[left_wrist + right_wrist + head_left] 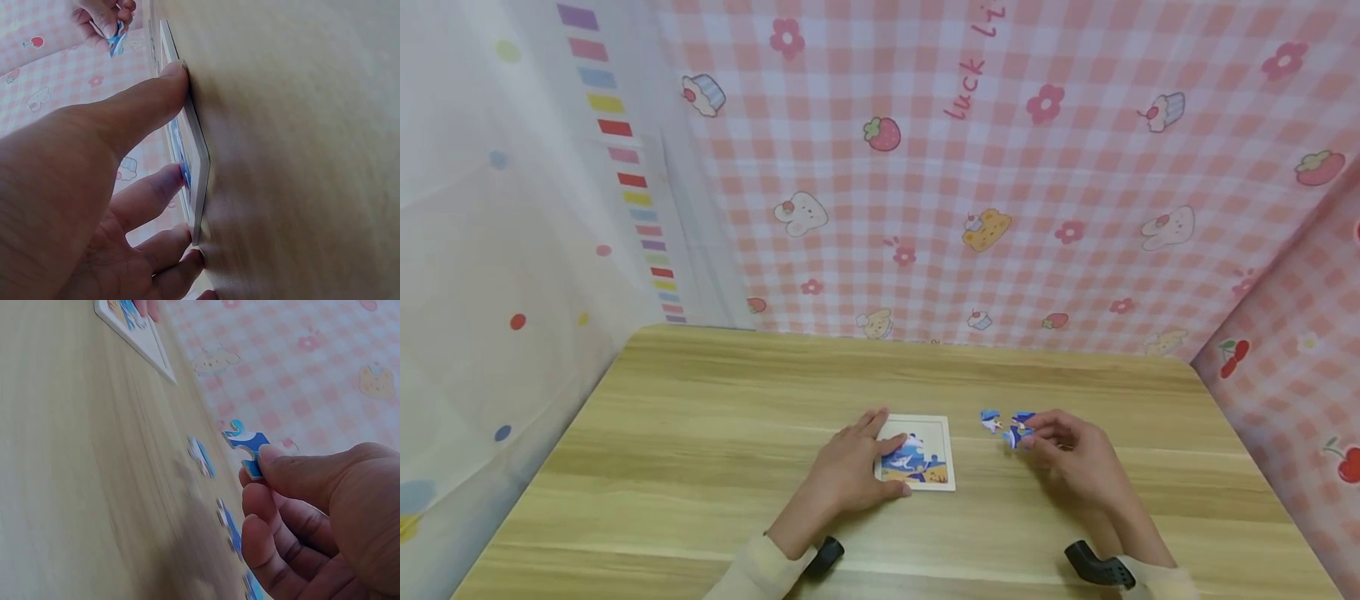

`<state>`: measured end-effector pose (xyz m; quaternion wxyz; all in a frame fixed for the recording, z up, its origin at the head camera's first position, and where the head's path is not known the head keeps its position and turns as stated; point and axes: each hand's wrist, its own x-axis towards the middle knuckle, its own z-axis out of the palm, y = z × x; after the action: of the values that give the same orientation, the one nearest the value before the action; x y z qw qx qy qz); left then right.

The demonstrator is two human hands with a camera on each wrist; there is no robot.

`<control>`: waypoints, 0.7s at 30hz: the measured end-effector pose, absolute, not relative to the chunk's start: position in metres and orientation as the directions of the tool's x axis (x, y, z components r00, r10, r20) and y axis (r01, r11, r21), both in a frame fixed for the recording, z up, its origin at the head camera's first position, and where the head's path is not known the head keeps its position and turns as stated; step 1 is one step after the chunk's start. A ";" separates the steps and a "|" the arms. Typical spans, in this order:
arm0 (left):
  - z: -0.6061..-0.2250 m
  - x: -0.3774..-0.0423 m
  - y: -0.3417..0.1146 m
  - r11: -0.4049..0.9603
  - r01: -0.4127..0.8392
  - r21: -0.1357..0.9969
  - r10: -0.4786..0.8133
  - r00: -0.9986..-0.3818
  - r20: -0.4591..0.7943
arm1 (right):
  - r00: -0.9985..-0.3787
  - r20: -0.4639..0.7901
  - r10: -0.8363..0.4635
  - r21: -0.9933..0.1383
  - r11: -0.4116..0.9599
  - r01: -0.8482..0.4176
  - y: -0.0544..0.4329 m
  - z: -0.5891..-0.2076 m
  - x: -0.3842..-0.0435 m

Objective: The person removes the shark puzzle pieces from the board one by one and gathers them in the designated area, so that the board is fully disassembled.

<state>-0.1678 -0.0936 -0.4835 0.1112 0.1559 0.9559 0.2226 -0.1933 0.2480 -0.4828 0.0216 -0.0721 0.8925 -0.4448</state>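
Here, your right hand (1078,462) pinches a thin, notched, blue-and-white jigsaw piece (253,440) above the wood-grained table (700,433), nearer its right edge; your spread left hand (853,462) touches a square, white-rimmed puzzle tray (951,458).

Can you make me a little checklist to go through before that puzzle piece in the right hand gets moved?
1. Piece held: ok. The right hand pinches the puzzle piece by its edge.
2. Board steadied: ok. The left hand rests on the puzzle board.
3. Space left: ok. The board's upper right part shows bare in the head view.
4. Picture uncovered: not ok. The left hand hides some of the picture.
5. Piece fits the gap: cannot tell. It is away from the board, so its shape isn't matched up.
6. Other pieces nearby: ok. Loose pieces lie on the table near the right hand.
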 end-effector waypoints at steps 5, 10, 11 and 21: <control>-0.483 -0.168 -0.092 0.856 0.246 0.455 0.346 -0.926 -0.151 | -0.992 0.000 -0.123 -0.795 0.601 -0.075 0.265 -0.482 -0.194; -0.484 -0.168 -0.092 0.854 0.247 0.457 0.348 -0.926 -0.150 | -0.994 -0.025 -0.106 -0.783 0.621 -0.046 0.279 -0.482 -0.195; -0.484 -0.169 -0.092 0.854 0.248 0.458 0.348 -0.926 -0.148 | -0.994 -0.027 -0.104 -0.782 0.622 -0.044 0.281 -0.482 -0.196; -0.486 -0.170 -0.095 0.850 0.268 0.453 0.361 -0.923 -0.133 | -0.995 -0.050 -0.083 -0.762 0.647 -0.016 0.300 -0.483 -0.195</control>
<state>-0.1696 -0.0950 -0.4855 0.1070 0.1645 0.9559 0.2185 -0.1953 0.3001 -0.4833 0.0401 -0.0273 0.9065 -0.4193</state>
